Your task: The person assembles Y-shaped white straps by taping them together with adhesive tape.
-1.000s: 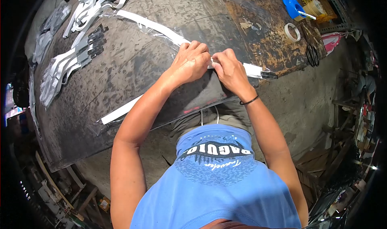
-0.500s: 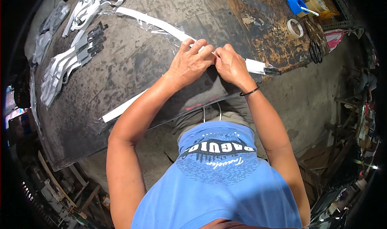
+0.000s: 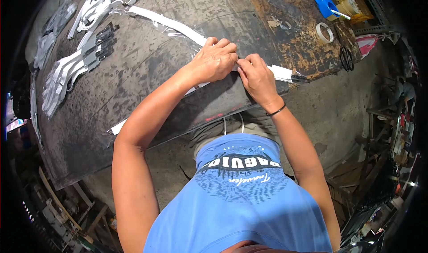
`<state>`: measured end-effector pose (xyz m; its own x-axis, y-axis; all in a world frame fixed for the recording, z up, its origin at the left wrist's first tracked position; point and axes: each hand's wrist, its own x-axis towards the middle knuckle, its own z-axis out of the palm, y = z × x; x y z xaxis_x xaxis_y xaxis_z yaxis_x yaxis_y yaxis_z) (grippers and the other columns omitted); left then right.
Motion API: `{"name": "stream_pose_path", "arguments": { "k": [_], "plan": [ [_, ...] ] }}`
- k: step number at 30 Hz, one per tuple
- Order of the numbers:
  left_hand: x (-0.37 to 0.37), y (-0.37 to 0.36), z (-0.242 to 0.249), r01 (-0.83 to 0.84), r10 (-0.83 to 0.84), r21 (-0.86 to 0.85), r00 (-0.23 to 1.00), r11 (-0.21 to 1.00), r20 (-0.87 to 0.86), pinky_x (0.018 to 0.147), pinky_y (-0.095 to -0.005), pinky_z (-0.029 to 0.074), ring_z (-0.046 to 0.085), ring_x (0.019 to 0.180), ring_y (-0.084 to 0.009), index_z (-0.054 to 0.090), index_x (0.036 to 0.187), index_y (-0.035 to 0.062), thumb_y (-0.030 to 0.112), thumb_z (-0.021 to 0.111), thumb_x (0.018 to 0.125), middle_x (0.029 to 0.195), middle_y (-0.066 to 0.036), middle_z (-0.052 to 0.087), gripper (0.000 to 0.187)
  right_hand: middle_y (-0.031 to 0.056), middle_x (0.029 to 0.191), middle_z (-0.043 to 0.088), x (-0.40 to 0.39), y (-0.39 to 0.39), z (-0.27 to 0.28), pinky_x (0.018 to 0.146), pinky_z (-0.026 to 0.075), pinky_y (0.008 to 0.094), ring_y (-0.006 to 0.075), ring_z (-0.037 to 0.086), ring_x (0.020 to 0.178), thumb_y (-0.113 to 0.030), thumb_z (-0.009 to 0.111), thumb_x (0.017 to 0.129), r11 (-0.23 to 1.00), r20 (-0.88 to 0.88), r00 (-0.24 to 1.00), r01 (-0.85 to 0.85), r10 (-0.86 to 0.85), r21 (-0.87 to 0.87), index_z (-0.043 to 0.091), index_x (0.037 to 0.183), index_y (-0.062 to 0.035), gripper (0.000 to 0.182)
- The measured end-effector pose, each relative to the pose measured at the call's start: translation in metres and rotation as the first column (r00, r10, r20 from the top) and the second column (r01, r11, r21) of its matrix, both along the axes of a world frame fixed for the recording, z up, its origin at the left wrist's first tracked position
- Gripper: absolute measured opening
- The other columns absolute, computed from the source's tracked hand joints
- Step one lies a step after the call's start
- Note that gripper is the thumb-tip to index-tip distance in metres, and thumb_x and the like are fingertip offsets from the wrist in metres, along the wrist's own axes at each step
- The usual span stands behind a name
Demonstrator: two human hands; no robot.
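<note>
A long white strip (image 3: 180, 28) with clear plastic around it runs across the dark table and under my hands. My left hand (image 3: 215, 59) is closed over it, knuckles up and fingers curled. Close beside it, my right hand (image 3: 259, 78) pinches at the same spot with thumb and fingers, and what lies between the fingertips is mostly hidden. To the right of my right hand sticks out a flat white end piece (image 3: 281, 72) with a black tip. Another white strip end (image 3: 118, 127) shows beyond my left forearm, near the table's front edge.
Bundles of white straps with grey and black ends (image 3: 91, 55) lie at the left of the worn table (image 3: 147, 70). At the far right are a tape roll (image 3: 324, 32), black-handled scissors (image 3: 347, 58), a blue tape dispenser (image 3: 324, 4) and a yellow basket (image 3: 359, 8).
My left hand has rolled over, and its wrist and forearm have shifted slightly left, covering more of the near strip. My right hand has moved a little down, still pinching.
</note>
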<state>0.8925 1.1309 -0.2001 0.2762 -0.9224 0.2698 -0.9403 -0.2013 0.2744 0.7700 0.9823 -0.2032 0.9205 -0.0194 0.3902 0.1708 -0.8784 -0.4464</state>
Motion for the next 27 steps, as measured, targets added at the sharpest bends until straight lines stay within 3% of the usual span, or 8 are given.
{"name": "stream_pose_path", "arguments": {
  "k": [5, 8, 10, 13, 18, 20, 24, 27],
  "plan": [
    [0.003, 0.001, 0.004, -0.004, 0.017, 0.109, 0.992, 0.994, -0.121, 0.085, -0.039, 0.038, 0.051, 0.103, -0.0235, 0.067, 0.087, 0.0086, 0.016, 0.065, 0.082, 0.096, -0.004, 0.057, 0.009, 0.0117, 0.088, 0.052, 0.008, 0.002, -0.002, 0.065, 0.05, 0.0419, 0.0314, 0.06, 0.08, -0.007, 0.065, 0.083, 0.996, -0.032, 0.999, -0.011, 0.009, -0.085, 0.058, 0.09, -0.0046, 0.01],
    [0.003, 0.009, -0.001, -0.037, 0.037, -0.002, 0.989, 0.999, -0.141, 0.088, -0.0398, 0.037, 0.052, 0.106, -0.0236, 0.068, 0.09, 0.0113, 0.017, 0.066, 0.081, 0.101, -0.003, 0.059, 0.011, 0.0138, 0.087, 0.052, 0.013, 0.002, 0.002, 0.066, 0.05, 0.0449, 0.0353, 0.06, 0.081, -0.009, 0.062, 0.085, 0.994, -0.131, 0.991, 0.002, -0.016, -0.108, 0.055, 0.088, -0.0049, 0.009],
    [-0.004, 0.017, 0.003, -0.171, 0.194, -0.182, 0.975, 0.968, 0.112, 0.09, -0.041, 0.036, 0.053, 0.109, -0.0231, 0.068, 0.091, 0.0143, 0.016, 0.066, 0.08, 0.106, -0.002, 0.06, 0.011, 0.0169, 0.09, 0.053, 0.018, 0.001, 0.002, 0.07, 0.049, 0.0486, 0.0397, 0.06, 0.083, -0.013, 0.059, 0.087, 0.999, -0.258, 0.966, 0.015, -0.025, -0.038, 0.055, 0.092, -0.0056, 0.01],
    [-0.023, 0.033, 0.009, -0.282, 0.343, -0.281, 0.918, 0.917, 0.199, 0.09, -0.0413, 0.035, 0.053, 0.109, -0.0212, 0.068, 0.09, 0.0168, 0.017, 0.067, 0.077, 0.107, 0.001, 0.06, 0.014, 0.0185, 0.095, 0.055, 0.023, 0.001, 0.007, 0.074, 0.048, 0.0517, 0.0424, 0.06, 0.084, -0.017, 0.058, 0.087, 0.997, -0.405, 0.911, 0.06, -0.074, -0.047, 0.056, 0.094, -0.0062, 0.013],
    [-0.044, 0.021, -0.015, -0.203, 0.322, -0.337, 0.88, 0.919, 0.349, 0.089, -0.0389, 0.035, 0.052, 0.106, -0.0177, 0.067, 0.087, 0.0202, 0.019, 0.066, 0.073, 0.101, 0.003, 0.057, 0.014, 0.0183, 0.1, 0.057, 0.028, -0.006, 0.008, 0.077, 0.047, 0.0516, 0.0434, 0.059, 0.089, -0.022, 0.055, 0.089, 0.999, -0.483, 0.874, 0.051, -0.044, 0.0, 0.057, 0.095, -0.0058, 0.017],
    [-0.043, 0.015, -0.021, -0.24, 0.313, -0.229, 0.872, 0.943, 0.377, 0.088, -0.0384, 0.035, 0.051, 0.102, -0.0166, 0.067, 0.087, 0.0194, 0.019, 0.065, 0.074, 0.098, 0.004, 0.055, 0.013, 0.0181, 0.101, 0.057, 0.031, -0.007, 0.009, 0.077, 0.047, 0.0512, 0.0436, 0.059, 0.09, -0.022, 0.055, 0.089, 0.999, -0.495, 0.868, 0.05, -0.034, 0.02, 0.057, 0.096, -0.0057, 0.018],
    [-0.033, 0.007, -0.01, -0.237, 0.258, -0.12, 0.942, 0.964, 0.213, 0.083, -0.0386, 0.037, 0.053, 0.095, -0.0182, 0.068, 0.087, 0.0172, 0.017, 0.064, 0.075, 0.089, 0.002, 0.055, 0.013, 0.0197, 0.104, 0.059, 0.036, -0.01, 0.011, 0.079, 0.048, 0.0514, 0.0429, 0.06, 0.093, -0.019, 0.055, 0.089, 0.998, -0.564, 0.826, 0.045, -0.017, 0.036, 0.06, 0.098, -0.0044, 0.018],
    [-0.023, 0.005, -0.005, -0.185, 0.203, -0.142, 0.972, 0.972, 0.121, 0.079, -0.0378, 0.039, 0.054, 0.088, -0.0213, 0.066, 0.083, 0.013, 0.015, 0.065, 0.075, 0.083, -0.001, 0.054, 0.009, 0.0189, 0.103, 0.059, 0.03, -0.014, 0.007, 0.079, 0.048, 0.0503, 0.0419, 0.06, 0.092, -0.019, 0.055, 0.09, 0.997, -0.526, 0.85, 0.037, 0.007, 0.074, 0.06, 0.098, -0.0049, 0.017]
  ]
}}
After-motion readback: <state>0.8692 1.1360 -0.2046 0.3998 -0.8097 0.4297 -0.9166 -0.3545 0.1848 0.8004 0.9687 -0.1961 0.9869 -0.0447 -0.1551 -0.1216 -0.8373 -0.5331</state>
